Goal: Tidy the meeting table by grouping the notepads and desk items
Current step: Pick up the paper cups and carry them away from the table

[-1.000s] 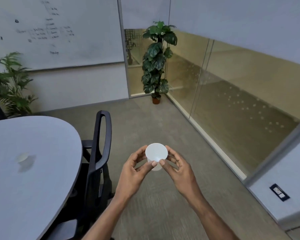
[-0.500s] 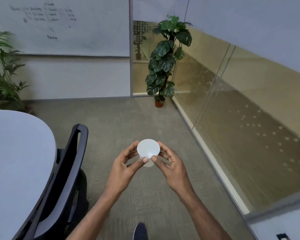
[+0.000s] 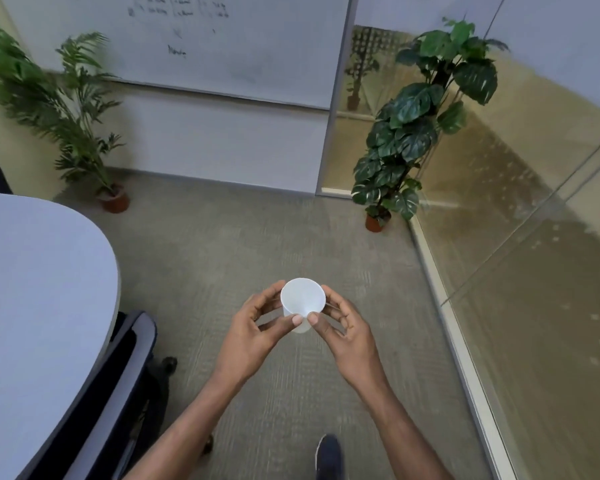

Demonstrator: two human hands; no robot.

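The left hand (image 3: pixel 253 336) and right hand (image 3: pixel 347 337) are bare, with thumbnails trimmed short. The forearms (image 3: pixel 187 434) are bare down to the bottom edge of the view. One foot wears a dark navy shoe (image 3: pixel 329 457) with a rounded toe.

Grey carpet (image 3: pixel 243 244), whiteboard (image 3: pixel 257 46) (faint writing), glass partition (image 3: pixel 534 258), potted palm (image 3: pixel 78 109), potted monstera (image 3: pixel 416 129)
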